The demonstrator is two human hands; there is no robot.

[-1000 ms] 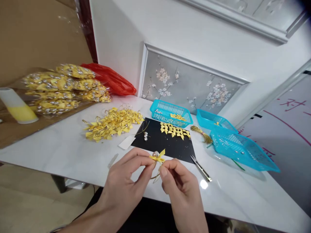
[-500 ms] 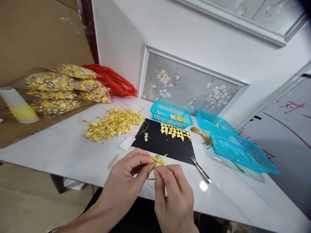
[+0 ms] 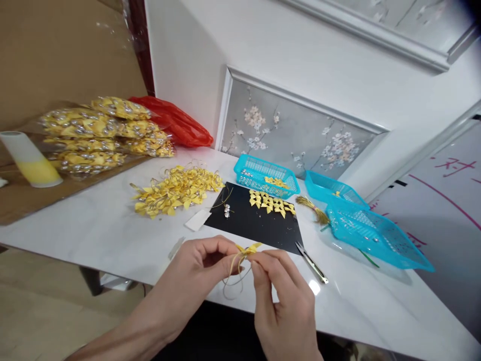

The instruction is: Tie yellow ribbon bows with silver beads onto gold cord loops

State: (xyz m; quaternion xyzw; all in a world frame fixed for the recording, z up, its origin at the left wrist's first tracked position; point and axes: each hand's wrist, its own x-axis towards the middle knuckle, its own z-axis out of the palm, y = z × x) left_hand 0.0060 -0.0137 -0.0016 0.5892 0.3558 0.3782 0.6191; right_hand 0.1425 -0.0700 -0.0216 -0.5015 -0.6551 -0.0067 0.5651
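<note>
Both hands meet above the table's front edge. My left hand (image 3: 205,263) pinches one side of a yellow ribbon bow (image 3: 250,248). From the other side my right hand (image 3: 283,291) closes its thumb and fingertips near the bow's base, on the thin gold cord (image 3: 232,281) that loops down below it. The bow's knot is partly hidden by fingertips. Just beyond lies a black mat (image 3: 255,228) with rows of yellow bows (image 3: 271,203), a few silver bells (image 3: 227,210) and a loose cord. Thread snips (image 3: 311,263) rest by the mat's right corner.
A heap of finished yellow bows (image 3: 176,190) lies left of the mat. Behind it are bagged bows (image 3: 80,125) and a red plastic bag (image 3: 176,123). Blue baskets (image 3: 265,175) stand at the back and right, near a bundle of gold cords (image 3: 312,209). A yellow-white cone (image 3: 32,160) stands far left.
My right hand has shifted rightward, away from the left. The gold cord loops now hang wider below the bow. The left hand still pinches the bow.
</note>
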